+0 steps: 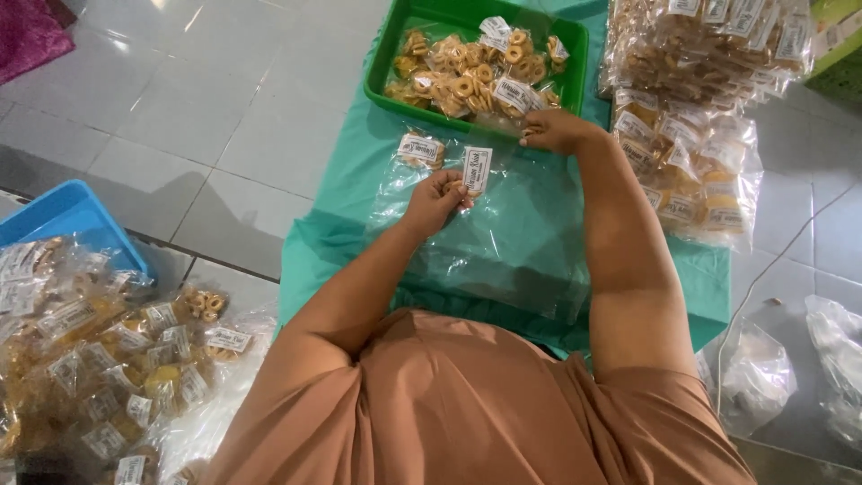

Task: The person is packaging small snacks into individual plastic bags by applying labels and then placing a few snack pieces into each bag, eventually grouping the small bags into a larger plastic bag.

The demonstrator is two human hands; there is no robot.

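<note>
The left hand is pinching, with fingers together, a small clear packet with a white paper label, over the green cloth just in front of the green tray. The right hand is resting at the near rim of the tray, fingers curled down; I cannot tell if it is gripping something. The packet is looking very light and soft, the film slippery, and the ring snacks inside are probably breaking easily, so holding it by the top edge near the label seems safer. A second small packet is lying beside it. Loose clear bags are spreading on the cloth. Big sacks of labelled packets are standing at the right, another heap at the left near a blue tray
</note>
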